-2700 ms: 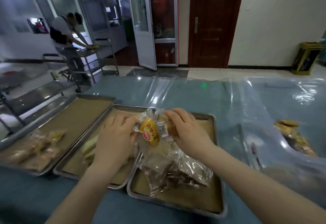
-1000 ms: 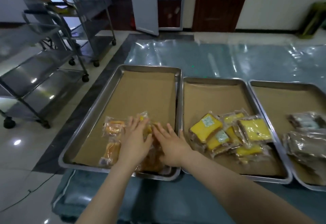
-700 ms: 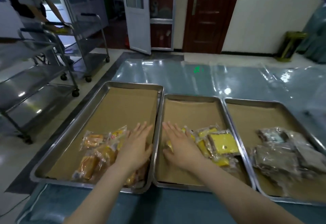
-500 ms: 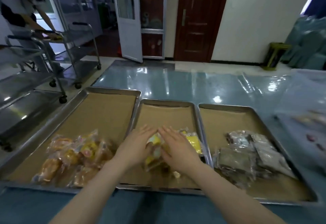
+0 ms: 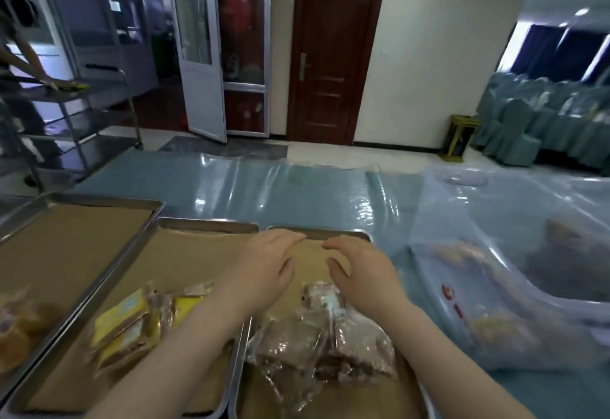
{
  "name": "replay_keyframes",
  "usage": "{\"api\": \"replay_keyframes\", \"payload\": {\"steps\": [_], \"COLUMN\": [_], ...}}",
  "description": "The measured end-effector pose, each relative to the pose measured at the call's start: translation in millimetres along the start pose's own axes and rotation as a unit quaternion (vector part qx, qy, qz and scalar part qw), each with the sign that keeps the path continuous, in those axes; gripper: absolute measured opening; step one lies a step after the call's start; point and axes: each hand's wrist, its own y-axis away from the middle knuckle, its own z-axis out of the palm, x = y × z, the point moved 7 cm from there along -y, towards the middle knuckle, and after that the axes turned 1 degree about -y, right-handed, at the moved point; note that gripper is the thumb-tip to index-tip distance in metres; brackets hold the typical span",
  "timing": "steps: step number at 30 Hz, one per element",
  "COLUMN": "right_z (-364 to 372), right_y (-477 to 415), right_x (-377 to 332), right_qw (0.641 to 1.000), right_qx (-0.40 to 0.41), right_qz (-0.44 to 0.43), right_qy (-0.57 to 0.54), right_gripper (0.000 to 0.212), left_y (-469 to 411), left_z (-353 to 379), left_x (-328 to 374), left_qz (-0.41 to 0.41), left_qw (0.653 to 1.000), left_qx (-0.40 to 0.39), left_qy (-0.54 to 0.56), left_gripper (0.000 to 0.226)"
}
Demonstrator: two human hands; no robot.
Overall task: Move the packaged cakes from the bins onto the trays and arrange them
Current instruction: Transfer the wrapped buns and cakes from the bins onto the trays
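Observation:
Three paper-lined metal trays lie side by side on the table. The left tray (image 5: 82,200) holds orange packaged cakes (image 5: 15,329), the middle tray (image 5: 204,224) yellow packaged cakes (image 5: 128,316), and the right tray (image 5: 343,233) brown packaged cakes (image 5: 317,349) in a loose heap. My left hand (image 5: 264,270) and my right hand (image 5: 366,273) hover palm down over the right tray, just beyond the brown heap. Their fingers are relaxed and hold nothing.
A clear plastic-lined bin (image 5: 515,273) with more packaged cakes stands to the right of the trays. Glossy film covers the blue table (image 5: 264,184). A person leans over a steel trolley (image 5: 76,111) at the far left. Covered chairs (image 5: 544,125) stand at the far right.
Both hands left the orange cakes in the left tray, passed over the yellow cakes in the middle tray, and now hover above the right tray. My view swung right.

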Motion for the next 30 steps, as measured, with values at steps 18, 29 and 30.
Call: {"api": "replay_keyframes", "payload": {"steps": [18, 29, 30], "right_z": [-173, -127, -117], "right_y": [-15, -14, -7], "right_x": [300, 440, 445], "right_qw": [0.992, 0.929, 0.92], "right_qx": [0.009, -0.339, -0.359], "right_qz": [0.128, 0.041, 0.02], "right_qy": [0.001, 0.139, 0.157], "right_gripper": [0.021, 0.052, 0.052], "left_y": [-194, -216, -215], "left_z": [157, 267, 271], "left_x": [176, 240, 240], "left_qz": [0.042, -0.045, -0.044], "left_qw": [0.995, 0.987, 0.987], "left_qx": [-0.006, -0.136, -0.152], "left_qy": [0.088, 0.073, 0.04], "left_gripper": [0.035, 0.05, 0.056]}}
